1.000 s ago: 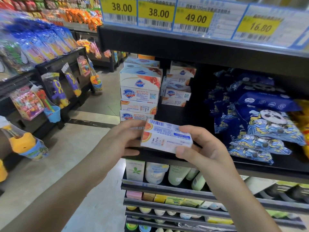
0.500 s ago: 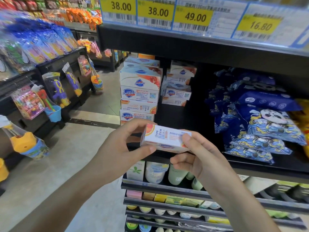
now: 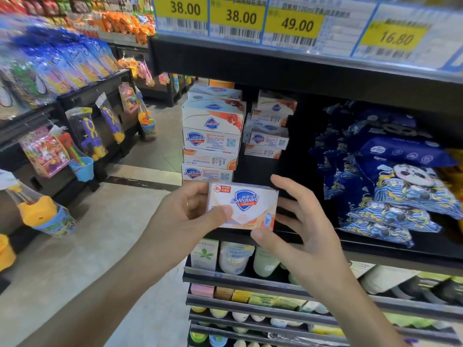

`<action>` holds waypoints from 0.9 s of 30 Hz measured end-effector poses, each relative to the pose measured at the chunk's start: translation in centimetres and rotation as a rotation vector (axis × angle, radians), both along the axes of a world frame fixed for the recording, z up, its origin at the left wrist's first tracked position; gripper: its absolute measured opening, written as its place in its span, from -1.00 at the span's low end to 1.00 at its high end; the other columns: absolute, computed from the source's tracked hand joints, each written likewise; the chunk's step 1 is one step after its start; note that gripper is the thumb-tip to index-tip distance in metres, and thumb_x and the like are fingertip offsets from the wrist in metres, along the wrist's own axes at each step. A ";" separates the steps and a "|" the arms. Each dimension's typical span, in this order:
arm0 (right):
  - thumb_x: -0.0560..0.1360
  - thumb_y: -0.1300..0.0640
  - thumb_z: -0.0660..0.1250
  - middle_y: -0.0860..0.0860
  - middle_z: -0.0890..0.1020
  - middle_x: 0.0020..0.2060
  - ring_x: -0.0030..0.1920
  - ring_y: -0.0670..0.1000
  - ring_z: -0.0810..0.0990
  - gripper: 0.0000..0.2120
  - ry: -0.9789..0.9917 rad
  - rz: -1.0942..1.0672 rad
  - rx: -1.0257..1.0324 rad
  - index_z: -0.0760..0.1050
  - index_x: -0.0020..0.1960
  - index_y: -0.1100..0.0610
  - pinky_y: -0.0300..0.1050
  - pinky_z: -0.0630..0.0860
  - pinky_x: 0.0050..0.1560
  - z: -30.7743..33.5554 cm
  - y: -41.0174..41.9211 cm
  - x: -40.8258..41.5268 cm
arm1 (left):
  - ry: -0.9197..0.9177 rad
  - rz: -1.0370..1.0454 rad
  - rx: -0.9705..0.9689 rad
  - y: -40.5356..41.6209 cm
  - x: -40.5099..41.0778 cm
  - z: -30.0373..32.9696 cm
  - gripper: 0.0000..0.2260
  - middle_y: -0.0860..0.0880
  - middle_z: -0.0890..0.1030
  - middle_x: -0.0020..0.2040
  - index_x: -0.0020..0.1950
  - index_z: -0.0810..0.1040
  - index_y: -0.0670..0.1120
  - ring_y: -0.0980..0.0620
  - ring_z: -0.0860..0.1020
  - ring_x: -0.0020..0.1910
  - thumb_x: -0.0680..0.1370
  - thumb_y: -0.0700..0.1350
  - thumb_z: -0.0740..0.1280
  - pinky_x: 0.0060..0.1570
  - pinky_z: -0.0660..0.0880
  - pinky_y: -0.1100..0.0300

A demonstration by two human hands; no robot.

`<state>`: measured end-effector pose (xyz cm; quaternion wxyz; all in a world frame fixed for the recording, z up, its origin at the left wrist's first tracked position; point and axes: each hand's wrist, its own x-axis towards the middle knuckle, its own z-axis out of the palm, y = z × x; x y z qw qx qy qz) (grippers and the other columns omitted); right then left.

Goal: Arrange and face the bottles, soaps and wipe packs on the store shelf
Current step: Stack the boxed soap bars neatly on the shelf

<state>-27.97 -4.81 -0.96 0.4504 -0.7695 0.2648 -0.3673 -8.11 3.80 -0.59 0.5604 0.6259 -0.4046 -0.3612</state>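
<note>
Dim shelf recess, bright aisle floor, blurred bowed edges, soft focus

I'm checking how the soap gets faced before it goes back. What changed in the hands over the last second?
The soap box was turned over: a second ago its barcode side faced the camera, now the Safeguard logo front does. The left hand kept its grip on the box's left end; the right hand loosened from a grip to spread fingers with the thumb at the lower right corner. The soap stacks and wipe packs stayed put.

- Soap box [image 3: 246, 209]: lower left corner hidden under the left hand's thumb [image 3: 220, 214].
- Stack of soap boxes [image 3: 211, 136]: base hidden behind the fingers.
- Price labels [image 3: 295, 23]: tops cut off.
</note>
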 end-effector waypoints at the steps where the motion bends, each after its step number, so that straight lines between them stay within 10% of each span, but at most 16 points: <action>1: 0.45 0.11 0.59 -0.22 0.40 0.46 0.48 -0.08 0.41 -0.37 0.024 -0.002 -0.088 0.44 0.41 -0.25 0.09 0.52 0.33 0.0 -0.1 0.0 | -0.007 0.018 0.018 -0.1 0.0 0.0 -0.59 0.14 0.75 0.06 0.27 0.59 0.12 0.11 0.71 0.08 0.43 0.03 0.51 -0.05 0.61 0.19; 15: 0.43 0.21 0.59 -0.14 0.54 0.25 0.15 0.08 0.60 -0.59 0.030 -0.023 -0.065 0.64 0.17 -0.17 0.00 0.62 0.10 -1.4 -0.9 1.1 | 0.136 0.071 0.152 0.3 0.7 0.2 -0.77 0.08 0.76 -0.04 0.20 0.63 0.13 0.09 0.70 -0.12 0.58 0.14 0.36 -0.08 0.54 0.14; 27: 0.49 0.01 0.53 -0.30 0.53 0.18 0.11 -0.21 0.55 -0.66 0.296 -0.109 -0.140 0.52 0.19 -0.24 -0.30 0.51 0.03 -3.0 -1.7 6.1 | -0.652 0.322 -0.053 3.1 2.8 -2.1 -0.75 0.28 0.61 0.06 0.18 0.59 0.17 0.21 0.53 0.11 0.53 -0.09 0.38 -0.09 0.42 0.41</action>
